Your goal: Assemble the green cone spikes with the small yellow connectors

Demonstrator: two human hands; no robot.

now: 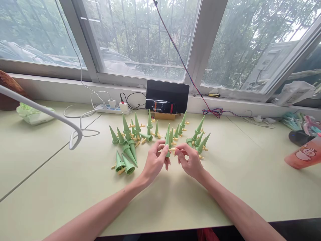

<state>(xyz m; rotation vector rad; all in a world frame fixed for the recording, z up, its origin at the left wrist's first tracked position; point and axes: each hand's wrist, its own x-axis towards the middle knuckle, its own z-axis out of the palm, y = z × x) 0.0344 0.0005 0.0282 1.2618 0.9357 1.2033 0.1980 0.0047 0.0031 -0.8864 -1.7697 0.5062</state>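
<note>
My left hand (157,158) is closed around a green cone-shaped spike (167,140), which points upward. In a pinch, my right hand (189,159) holds a small yellow valve piece (172,149) against the right side of that spike. Several more green spikes with yellow pieces stand or lie to the left, such as a lying one (128,166) with its round open end toward me. Behind my hands another spike (149,122) stands upright. A further cluster (200,140) is to the right, beyond my right hand.
A dark tablet (167,93) and a phone lean at the back by the windows. A power strip (114,109) with cables lies left of them. A white curved arm (50,113) crosses the left side. At the right is an orange cup (303,154).
</note>
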